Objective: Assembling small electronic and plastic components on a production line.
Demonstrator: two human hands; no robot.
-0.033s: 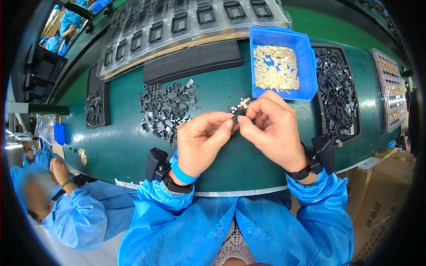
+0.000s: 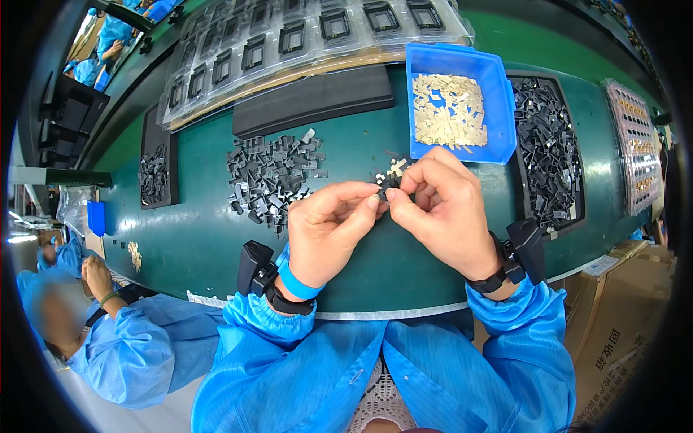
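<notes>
My left hand (image 2: 328, 229) and my right hand (image 2: 446, 213) meet above the green table, thumbs and forefingers pinched together. Between their fingertips is a small black plastic part (image 2: 385, 193), mostly covered by the fingers. Just beyond the fingertips lie a few beige strips (image 2: 396, 168) and dark bits. To the left of my left hand spreads a loose pile of small black plastic parts (image 2: 271, 177). Past my right hand stands a blue bin (image 2: 502, 137) holding many beige strips (image 2: 451, 112).
A black tray (image 2: 582, 180) of dark parts stands at right, beside a clear tray (image 2: 635, 148). At the far side are a black foam block (image 2: 314, 101) and clear trays of black frames (image 2: 292, 37). Another black tray (image 2: 172, 162) sits left; a co-worker (image 2: 137, 346) sits lower left.
</notes>
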